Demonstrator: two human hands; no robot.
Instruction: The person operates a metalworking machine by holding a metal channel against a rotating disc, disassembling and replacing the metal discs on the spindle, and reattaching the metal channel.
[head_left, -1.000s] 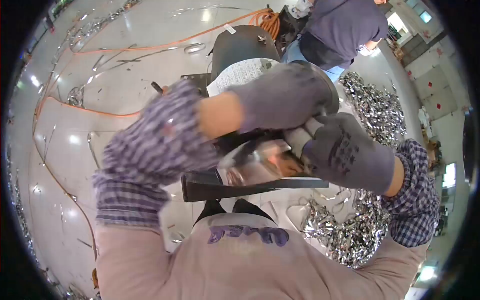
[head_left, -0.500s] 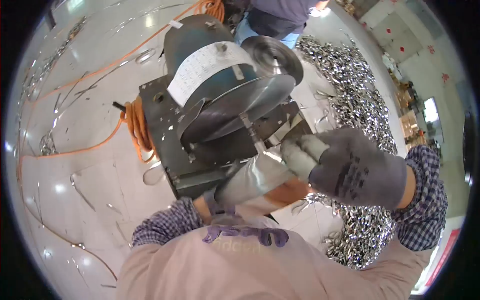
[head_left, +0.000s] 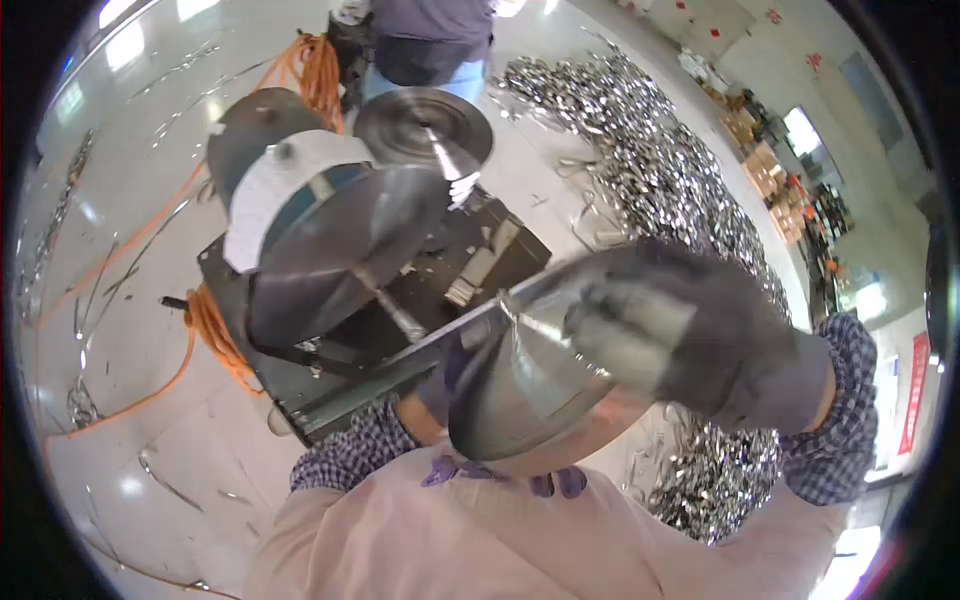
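A shiny curved metal piece (head_left: 520, 385) is held close to my chest, tilted and blurred by motion. My right hand (head_left: 690, 335), in a grey glove, grips its right edge with the fingers curled over it. At its left side is my gloved left hand (head_left: 436, 388), mostly hidden behind the metal, with its fingers out of sight. Ahead on the left stands a dark machine with a large round disc (head_left: 350, 250) and a short shaft (head_left: 390, 305) pointing toward me. A white paper sheet (head_left: 285, 190) is wrapped over the machine's drum.
Another person (head_left: 430, 40) stands beyond the machine, near a second round disc (head_left: 424, 135). Orange hose (head_left: 215, 335) lies coiled at the machine's left. A long heap of shiny metal strips (head_left: 650, 150) covers the floor to the right. Boxes (head_left: 775, 180) line the far wall.
The view has swung right, so the machine sits further left. My left hand has come down from the machine to the metal piece's left side. The piece has tilted, showing its rounded face.
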